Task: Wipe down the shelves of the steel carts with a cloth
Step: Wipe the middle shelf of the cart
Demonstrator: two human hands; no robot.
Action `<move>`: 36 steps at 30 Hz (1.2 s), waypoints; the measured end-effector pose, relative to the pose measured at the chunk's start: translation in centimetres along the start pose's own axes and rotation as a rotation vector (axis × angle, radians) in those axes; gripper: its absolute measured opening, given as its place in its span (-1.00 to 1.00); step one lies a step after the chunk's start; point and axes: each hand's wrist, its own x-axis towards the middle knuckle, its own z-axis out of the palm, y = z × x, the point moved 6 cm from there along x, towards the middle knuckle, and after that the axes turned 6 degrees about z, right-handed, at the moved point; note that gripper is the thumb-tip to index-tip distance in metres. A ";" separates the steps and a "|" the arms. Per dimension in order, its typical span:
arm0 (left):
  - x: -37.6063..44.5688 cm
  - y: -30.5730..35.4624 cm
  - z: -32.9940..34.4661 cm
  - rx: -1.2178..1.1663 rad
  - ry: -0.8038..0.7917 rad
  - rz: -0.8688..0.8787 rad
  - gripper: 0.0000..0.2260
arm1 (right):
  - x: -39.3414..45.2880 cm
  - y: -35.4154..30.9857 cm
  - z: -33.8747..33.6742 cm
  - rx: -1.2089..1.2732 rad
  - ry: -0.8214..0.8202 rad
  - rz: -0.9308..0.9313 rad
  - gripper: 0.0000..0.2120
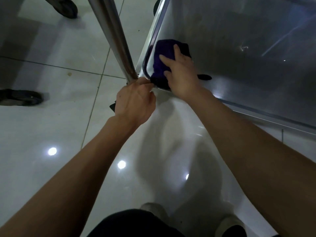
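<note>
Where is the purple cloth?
In the head view, the cloth lies in the near left corner of the steel shelf, under the right hand, just right of the cart's post.

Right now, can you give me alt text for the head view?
The right hand presses a purple cloth flat into the near corner of a steel cart shelf. The left hand grips the cart's corner at the base of its upright post, above a white tiled floor.

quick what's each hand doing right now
Left hand: grips the cart corner at the post.
Right hand: open, fingers flat, pressing the cloth on the shelf.
</note>
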 end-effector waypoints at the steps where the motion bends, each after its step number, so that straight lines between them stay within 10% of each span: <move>1: 0.0 -0.1 0.0 -0.003 -0.003 0.011 -0.71 | 0.6 -0.6 0.4 -0.023 -0.016 -0.013 -0.47; 36: 5.3 17.5 7.1 -0.003 -0.266 0.304 -0.68 | -16.5 28.7 -10.2 0.060 0.310 0.447 -0.51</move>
